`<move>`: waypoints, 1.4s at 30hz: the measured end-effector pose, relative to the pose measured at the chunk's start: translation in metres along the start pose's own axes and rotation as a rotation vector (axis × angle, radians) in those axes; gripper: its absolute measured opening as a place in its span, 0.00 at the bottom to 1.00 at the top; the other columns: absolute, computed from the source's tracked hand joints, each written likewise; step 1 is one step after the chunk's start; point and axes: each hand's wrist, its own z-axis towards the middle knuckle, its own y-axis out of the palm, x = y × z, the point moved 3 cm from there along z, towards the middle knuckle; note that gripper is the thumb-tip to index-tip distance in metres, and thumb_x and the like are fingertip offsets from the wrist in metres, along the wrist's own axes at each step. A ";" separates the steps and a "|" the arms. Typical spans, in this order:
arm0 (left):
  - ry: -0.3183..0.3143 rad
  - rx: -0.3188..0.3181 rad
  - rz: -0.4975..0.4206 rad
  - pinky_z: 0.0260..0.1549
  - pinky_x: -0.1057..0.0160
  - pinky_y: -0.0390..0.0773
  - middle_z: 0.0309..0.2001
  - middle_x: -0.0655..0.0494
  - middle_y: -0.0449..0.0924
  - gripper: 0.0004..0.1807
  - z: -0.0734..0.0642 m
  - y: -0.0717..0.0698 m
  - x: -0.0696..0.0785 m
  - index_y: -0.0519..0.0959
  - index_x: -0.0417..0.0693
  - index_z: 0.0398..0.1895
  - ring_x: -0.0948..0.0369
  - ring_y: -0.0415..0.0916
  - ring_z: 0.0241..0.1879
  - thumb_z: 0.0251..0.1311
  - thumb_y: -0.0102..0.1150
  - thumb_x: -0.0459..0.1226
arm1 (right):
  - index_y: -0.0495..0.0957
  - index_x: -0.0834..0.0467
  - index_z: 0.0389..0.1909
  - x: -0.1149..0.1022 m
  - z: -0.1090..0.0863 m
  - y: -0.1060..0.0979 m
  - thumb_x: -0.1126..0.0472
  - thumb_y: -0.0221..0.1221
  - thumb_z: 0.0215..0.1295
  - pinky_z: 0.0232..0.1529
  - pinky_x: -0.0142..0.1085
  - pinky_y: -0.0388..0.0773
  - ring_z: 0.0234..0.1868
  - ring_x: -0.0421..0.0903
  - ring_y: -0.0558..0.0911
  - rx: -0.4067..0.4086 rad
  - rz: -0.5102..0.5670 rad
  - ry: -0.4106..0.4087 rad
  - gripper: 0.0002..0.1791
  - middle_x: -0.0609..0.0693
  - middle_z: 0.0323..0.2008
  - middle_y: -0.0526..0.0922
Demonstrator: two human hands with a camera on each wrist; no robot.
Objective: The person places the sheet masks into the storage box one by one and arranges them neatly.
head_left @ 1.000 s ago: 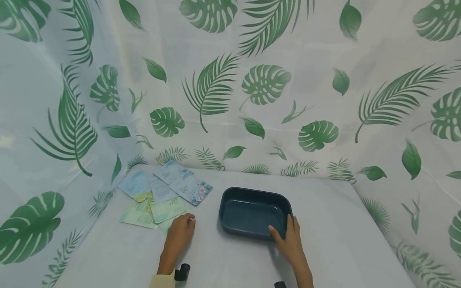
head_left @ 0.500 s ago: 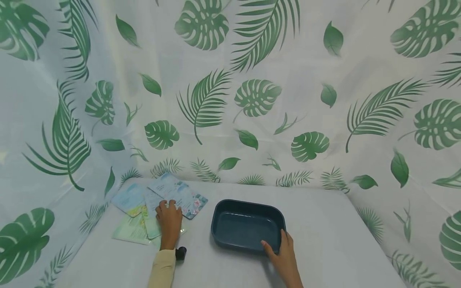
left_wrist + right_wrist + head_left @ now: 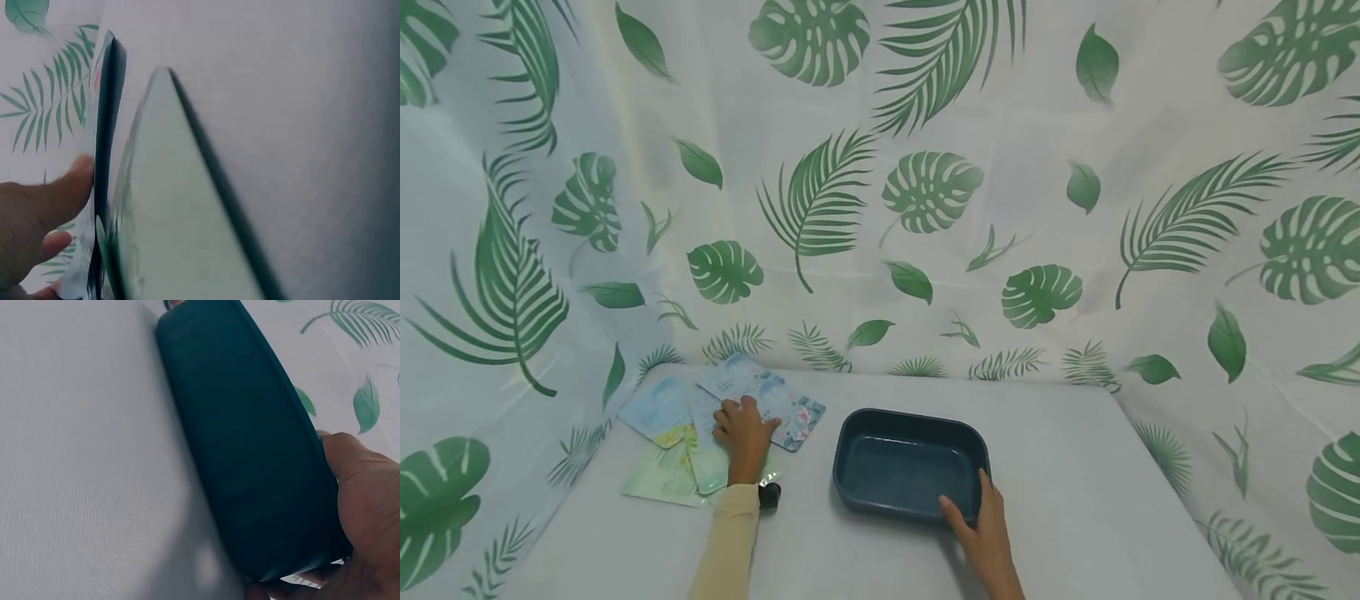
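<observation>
My left hand (image 3: 745, 437) rests over the pile of flat face-mask packets, fingers spread and slightly bent. Its fingertips lie at a blue flowered packet (image 3: 797, 421). In the left wrist view the thumb and fingers of the left hand (image 3: 37, 212) touch one packet's upper face. A green packet (image 3: 181, 219) lies close beside it, its near corner lifted. With thumb over the rim and fingers along the outer wall, my right hand (image 3: 987, 537) holds the near right corner of a dark blue rectangular tub (image 3: 910, 475). The tub's outer wall (image 3: 250, 437) fills the right wrist view.
Several more packets overlap at the left, among them a blue and yellow one (image 3: 658, 408) and a pale green one (image 3: 662, 482). A white-covered table (image 3: 1090, 500) carries everything. Leaf-printed curtains (image 3: 850, 292) enclose its back and sides.
My left hand has moved left and away from me, from beside the packets to on top of them. The right hand keeps its hold on the tub. The head view has shifted slightly.
</observation>
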 end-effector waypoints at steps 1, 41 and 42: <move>-0.004 0.018 -0.008 0.47 0.36 0.59 0.53 0.27 0.63 0.22 0.001 -0.002 0.000 0.72 0.31 0.44 0.34 0.58 0.54 0.56 0.70 0.38 | 0.45 0.68 0.75 0.000 0.000 0.000 0.43 0.60 0.65 0.69 0.63 0.51 0.73 0.70 0.53 0.001 0.010 -0.010 0.51 0.73 0.72 0.50; 0.077 -0.362 -1.195 0.40 0.69 0.81 0.58 0.48 0.73 0.17 -0.051 -0.060 0.107 0.74 0.29 0.58 0.66 0.80 0.45 0.67 0.49 0.24 | 0.26 0.51 0.77 0.010 0.005 -0.002 0.38 0.58 0.64 0.71 0.62 0.49 0.76 0.67 0.46 -0.059 0.047 0.012 0.58 0.63 0.78 0.39; 0.095 -0.385 -1.179 0.41 0.68 0.81 0.58 0.47 0.73 0.17 -0.055 -0.057 0.110 0.75 0.30 0.58 0.65 0.80 0.45 0.67 0.49 0.24 | 0.26 0.51 0.77 0.010 0.005 -0.002 0.39 0.58 0.64 0.71 0.62 0.49 0.76 0.66 0.46 -0.062 0.048 0.012 0.58 0.63 0.78 0.39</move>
